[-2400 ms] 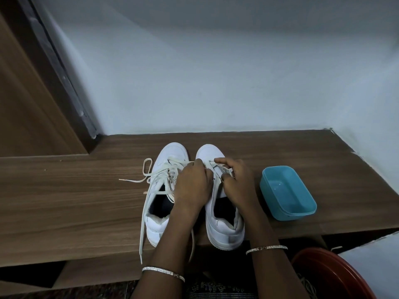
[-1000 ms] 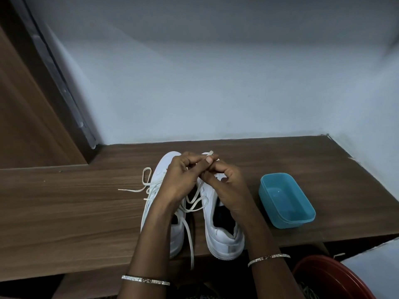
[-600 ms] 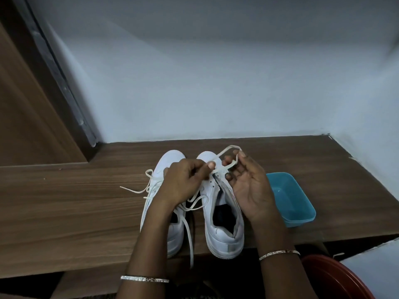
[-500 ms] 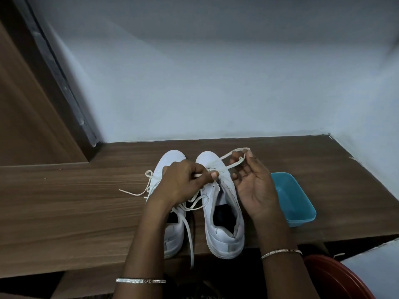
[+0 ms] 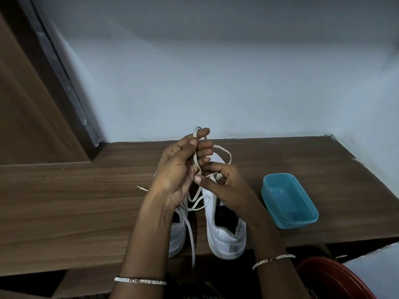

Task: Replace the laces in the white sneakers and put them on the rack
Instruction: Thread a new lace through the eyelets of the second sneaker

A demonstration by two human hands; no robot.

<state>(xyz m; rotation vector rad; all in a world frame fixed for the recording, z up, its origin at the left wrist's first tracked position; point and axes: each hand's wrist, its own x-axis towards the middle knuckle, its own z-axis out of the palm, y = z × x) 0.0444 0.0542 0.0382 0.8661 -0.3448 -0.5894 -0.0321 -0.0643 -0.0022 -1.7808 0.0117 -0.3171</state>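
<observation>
Two white sneakers stand side by side at the front edge of the desk (image 5: 75, 201), with heels to the person and toes to the wall (image 5: 216, 83). The right sneaker (image 5: 224, 236) shows well; the left sneaker (image 5: 178, 236) is mostly hidden behind the left forearm. One white lace (image 5: 224, 151) rises from the right sneaker in a loop. The left hand (image 5: 179, 169) is raised above the shoes, and its thumb and fingers (image 5: 203, 132) pinch this lace. The right hand (image 5: 228, 186) is lower, at the front eyelets of the right sneaker, and its curled fingers hold the same lace. A second lace (image 5: 192, 244) from the left sneaker hangs over the front edge. One blue plastic container (image 5: 298, 223) stands on the desk, just right of the sneakers. Each wrist has one bracelet, two in all. One red basin (image 5: 323, 275) is below the desk's right front corner.
</observation>
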